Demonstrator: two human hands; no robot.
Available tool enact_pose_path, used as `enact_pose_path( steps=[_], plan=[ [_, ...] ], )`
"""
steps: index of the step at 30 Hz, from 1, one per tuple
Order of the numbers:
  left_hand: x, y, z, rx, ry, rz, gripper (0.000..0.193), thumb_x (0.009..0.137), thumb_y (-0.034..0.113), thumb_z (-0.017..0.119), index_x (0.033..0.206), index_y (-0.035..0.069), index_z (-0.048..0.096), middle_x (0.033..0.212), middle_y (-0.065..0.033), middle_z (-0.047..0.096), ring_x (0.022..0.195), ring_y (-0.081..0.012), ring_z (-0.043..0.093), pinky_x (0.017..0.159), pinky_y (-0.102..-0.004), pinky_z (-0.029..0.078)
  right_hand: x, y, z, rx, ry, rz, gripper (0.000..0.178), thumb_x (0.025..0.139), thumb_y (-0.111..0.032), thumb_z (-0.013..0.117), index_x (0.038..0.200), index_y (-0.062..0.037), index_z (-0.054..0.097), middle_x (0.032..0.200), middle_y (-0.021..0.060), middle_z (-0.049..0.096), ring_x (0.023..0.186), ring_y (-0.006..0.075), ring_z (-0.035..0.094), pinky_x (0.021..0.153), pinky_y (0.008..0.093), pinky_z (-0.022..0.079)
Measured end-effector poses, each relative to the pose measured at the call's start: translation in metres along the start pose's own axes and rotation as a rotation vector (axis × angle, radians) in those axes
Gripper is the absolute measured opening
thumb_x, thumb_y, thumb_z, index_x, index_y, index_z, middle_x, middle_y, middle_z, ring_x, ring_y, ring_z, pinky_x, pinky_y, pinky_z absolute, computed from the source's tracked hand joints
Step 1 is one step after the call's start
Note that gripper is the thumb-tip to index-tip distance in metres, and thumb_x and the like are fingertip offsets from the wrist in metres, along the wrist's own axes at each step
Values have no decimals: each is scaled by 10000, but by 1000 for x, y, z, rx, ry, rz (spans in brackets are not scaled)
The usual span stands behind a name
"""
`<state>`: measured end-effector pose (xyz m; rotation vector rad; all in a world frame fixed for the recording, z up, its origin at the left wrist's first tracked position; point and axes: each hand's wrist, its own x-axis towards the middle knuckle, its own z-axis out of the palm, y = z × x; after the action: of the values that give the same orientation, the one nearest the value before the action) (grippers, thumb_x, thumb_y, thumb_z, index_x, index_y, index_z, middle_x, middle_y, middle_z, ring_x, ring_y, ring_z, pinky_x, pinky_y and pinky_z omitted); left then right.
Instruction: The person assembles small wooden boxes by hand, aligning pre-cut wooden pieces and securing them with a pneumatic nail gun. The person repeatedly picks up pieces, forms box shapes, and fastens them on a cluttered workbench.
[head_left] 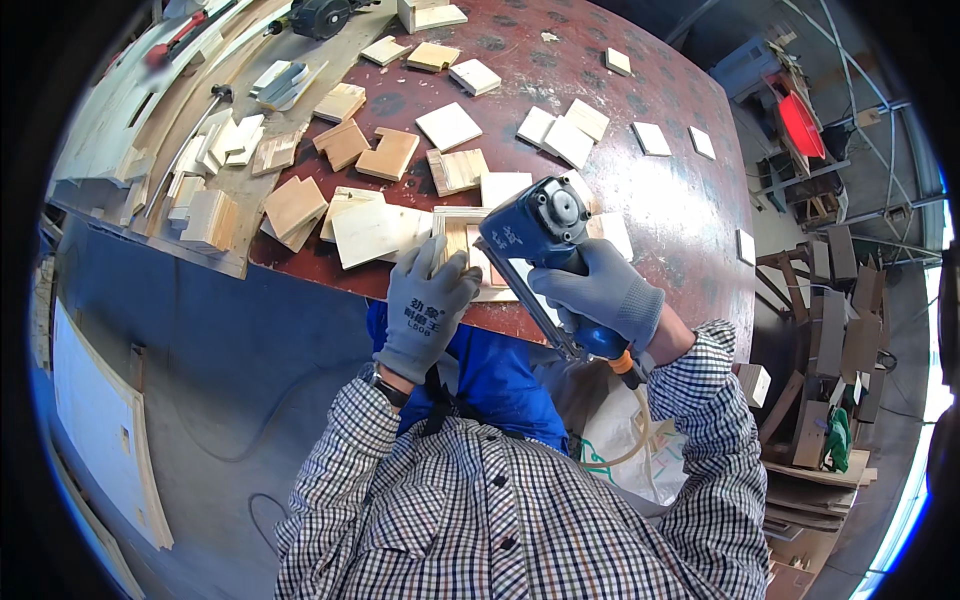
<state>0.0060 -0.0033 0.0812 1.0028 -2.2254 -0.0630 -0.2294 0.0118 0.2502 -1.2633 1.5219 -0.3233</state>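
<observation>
In my gloved right hand [605,290] is a blue pneumatic nail gun [535,228], its handle wrapped by my fingers. The gun's head stands over a small light wooden frame [446,222] at the near edge of the dark red table [690,290]. My gloved left hand [428,305] grips the frame's near left corner with bent fingers; the thumb is hard to make out. Left of the frame, a pale square board [375,232] lies beside that hand. An air hose [640,420] runs down from the gun. The gun's nose against the wood is hidden.
Several loose wooden squares [448,126] and notched blocks [388,154] are scattered across the table. At the left, a plank bench [225,262] carries wood stacks [208,218], a long rod [180,155] and a dark power tool [320,16]. Scrap boards [825,345] are piled at right.
</observation>
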Motion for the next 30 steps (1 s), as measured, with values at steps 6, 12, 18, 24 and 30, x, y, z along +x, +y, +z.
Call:
enact_pose_path(
  steps=[6,12,18,24,30],
  plan=[
    [2,8,-2,-6,2,-46,143,837,225,832,927,176,732,1288,-11,638,1322,-347,556,1088,-523,454,4,-12,-1,-95,-27,47,444,928,-312,737,1179,54,718,930,115,764,804,168,732,799,301,591],
    [1,9,-3,-17,-14,-51,120,842,224,815,929,184,742,1298,-18,632,1314,-357,555,1089,-525,450,2,-9,-6,-91,-57,105,477,909,-333,742,1195,47,715,947,123,768,831,184,741,821,312,595],
    [5,11,-5,-28,-11,-59,87,854,243,805,901,188,757,1281,-16,644,1318,-350,551,1097,-522,444,2,-13,-10,-138,-57,93,486,908,-346,739,1209,35,713,961,130,768,828,196,744,825,331,606],
    [5,11,-4,-41,-11,-86,132,845,265,815,933,189,752,1259,-19,642,1323,-343,532,1114,-525,426,7,-11,-14,-196,-101,28,496,909,-348,747,1226,32,708,986,138,769,851,205,747,868,329,606],
    [7,14,-8,-46,-24,-99,151,835,231,819,948,180,731,1258,-22,630,1319,-363,528,1116,-534,422,11,-9,-13,-204,-95,-49,459,914,-341,740,1187,28,720,941,136,770,811,190,743,808,328,609]
  ],
)
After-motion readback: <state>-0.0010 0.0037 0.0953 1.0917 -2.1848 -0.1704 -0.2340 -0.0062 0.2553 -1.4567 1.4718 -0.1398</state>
